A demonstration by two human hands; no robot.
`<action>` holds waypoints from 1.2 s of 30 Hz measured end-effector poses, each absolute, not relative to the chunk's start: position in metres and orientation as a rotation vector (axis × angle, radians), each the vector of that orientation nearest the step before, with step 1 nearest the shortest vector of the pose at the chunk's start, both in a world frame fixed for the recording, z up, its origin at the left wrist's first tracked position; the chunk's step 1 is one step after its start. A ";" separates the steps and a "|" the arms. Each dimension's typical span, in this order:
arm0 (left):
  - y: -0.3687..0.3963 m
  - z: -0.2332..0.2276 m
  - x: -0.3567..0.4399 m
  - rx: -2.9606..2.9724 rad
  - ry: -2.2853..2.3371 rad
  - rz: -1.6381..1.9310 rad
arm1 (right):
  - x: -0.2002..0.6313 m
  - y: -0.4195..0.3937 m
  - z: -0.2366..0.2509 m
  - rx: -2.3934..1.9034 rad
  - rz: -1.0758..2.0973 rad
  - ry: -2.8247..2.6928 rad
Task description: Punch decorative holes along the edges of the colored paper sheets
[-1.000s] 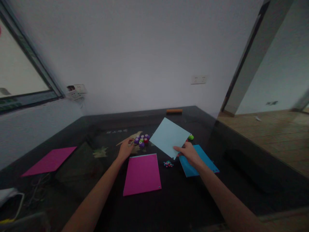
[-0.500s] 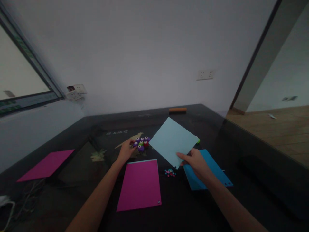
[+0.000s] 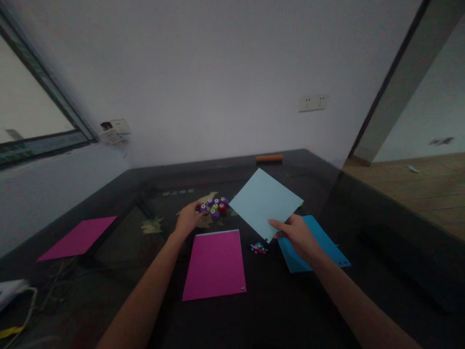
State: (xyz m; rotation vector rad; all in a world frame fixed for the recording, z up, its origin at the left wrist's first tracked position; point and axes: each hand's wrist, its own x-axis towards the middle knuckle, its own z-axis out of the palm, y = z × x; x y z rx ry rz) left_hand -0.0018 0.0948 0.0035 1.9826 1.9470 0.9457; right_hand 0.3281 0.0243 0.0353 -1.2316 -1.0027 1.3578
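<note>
Far-left sheet: a flat magenta sheet (image 3: 77, 238) lies alone on the dark table (image 3: 276, 310), well apart from both hands.
Left hand: the left hand (image 3: 188, 219) reaches the left edge of a tight cluster of small round punches (image 3: 214, 207); the fingers curl at the nearest purple one, but whether they grip it I cannot tell.
Punches: knob-shaped, mostly purple, one green, one red, each with a pale top.
Centre sheet: a matte magenta rectangle (image 3: 215, 264) lies flat just in front of the punches, between the two forearms.
Scraps: a small heap of coloured paper bits (image 3: 258, 248) sits between the centre sheet and the right hand.
Right hand: the right hand (image 3: 298, 234) pinches the near corner of a pale blue sheet (image 3: 265, 202), held tilted above the table.
Under it: a brighter blue sheet (image 3: 319, 247) lies flat, partly hidden by the hand.
Back edge: an orange bar (image 3: 269, 158) rests by the wall.
</note>
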 end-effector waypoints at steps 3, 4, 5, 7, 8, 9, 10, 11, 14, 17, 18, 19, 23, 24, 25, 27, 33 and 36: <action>0.090 0.020 0.002 1.904 1.950 1.014 | 0.329 0.023 0.038 -1.231 1.357 -0.967; 0.088 0.026 0.005 1.883 1.921 1.040 | 0.329 0.023 0.039 -1.224 1.358 -0.957; 0.086 0.032 0.010 1.864 1.872 1.060 | 0.330 0.023 0.039 -1.212 1.360 -0.952; 0.082 0.044 0.024 1.824 1.738 1.088 | 0.330 0.023 0.039 -1.183 1.362 -0.948; 0.078 0.049 0.033 1.800 1.661 1.091 | 0.331 0.024 0.039 -1.171 1.364 -0.948; 0.074 0.052 0.043 1.773 1.586 1.085 | 0.331 0.025 0.038 -1.160 1.365 -0.946; 0.068 0.053 0.053 1.744 1.520 1.076 | 0.332 0.025 0.037 -1.148 1.362 -0.945; 0.062 0.052 0.064 1.717 1.464 1.060 | 0.332 0.026 0.035 -1.135 1.358 -0.945; 0.038 0.041 0.092 1.475 1.248 1.009 | 0.333 0.029 0.030 -1.095 1.331 -0.955; 0.017 0.025 0.111 1.126 1.070 0.973 | 0.333 0.031 0.026 -1.077 1.317 -0.956; 0.011 0.022 0.115 1.067 1.043 0.972 | 0.333 0.031 0.025 -1.077 1.317 -0.951; 0.006 0.020 0.117 1.026 1.029 0.969 | 0.332 0.031 0.024 -1.079 1.318 -0.948; -0.004 0.025 0.123 0.898 1.004 1.023 | 0.331 0.030 0.023 -1.082 1.344 -0.948; -0.006 0.027 0.125 0.868 0.988 1.030 | 0.330 0.030 0.023 -1.081 1.357 -0.948; -0.007 0.028 0.126 0.843 0.970 1.030 | 0.330 0.029 0.023 -1.083 1.370 -0.945; -0.010 0.030 0.128 0.808 0.927 1.012 | 0.328 0.028 0.023 -1.090 1.388 -0.951; -0.015 0.033 0.131 0.741 0.823 1.009 | 0.326 0.026 0.023 -1.108 1.395 -1.003; -0.016 0.035 0.131 0.767 0.812 1.007 | 0.325 0.025 0.023 -1.117 1.401 -1.001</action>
